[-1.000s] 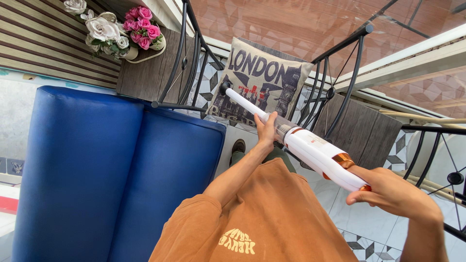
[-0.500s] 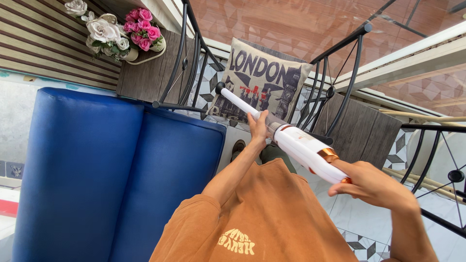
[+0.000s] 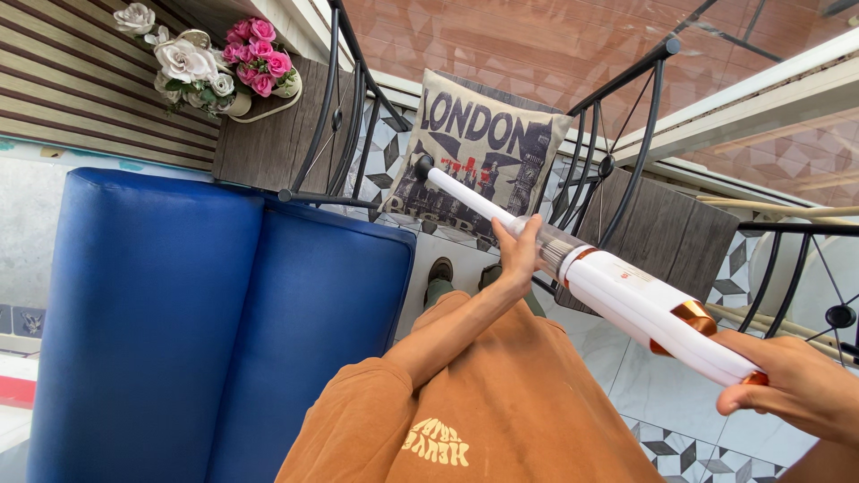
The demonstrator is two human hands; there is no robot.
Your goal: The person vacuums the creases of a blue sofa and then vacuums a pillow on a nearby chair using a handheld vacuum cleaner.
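**Vacuum pulled back, tip at the cushion**

Both hands have slid toward the person, and the white hand vacuum (image 3: 626, 300) has come back with them. Its thin tube tip touches the printed cushion (image 3: 483, 148). The left hand (image 3: 519, 255) is wrapped around the tube, and the right hand (image 3: 805, 385) grips the back end. Cleaning looks started, not finished. Left of the cushion is a blue sofa (image 3: 215, 313); behind it, a black metal rail (image 3: 349, 107) and flowers (image 3: 215, 63). Below is a tiled floor (image 3: 662, 402).

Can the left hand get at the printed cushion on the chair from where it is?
Probably not directly: the left hand is wrapped around the white handheld vacuum, and the printed cushion sits well beyond it. Only the vacuum's nozzle tip touches the cushion.
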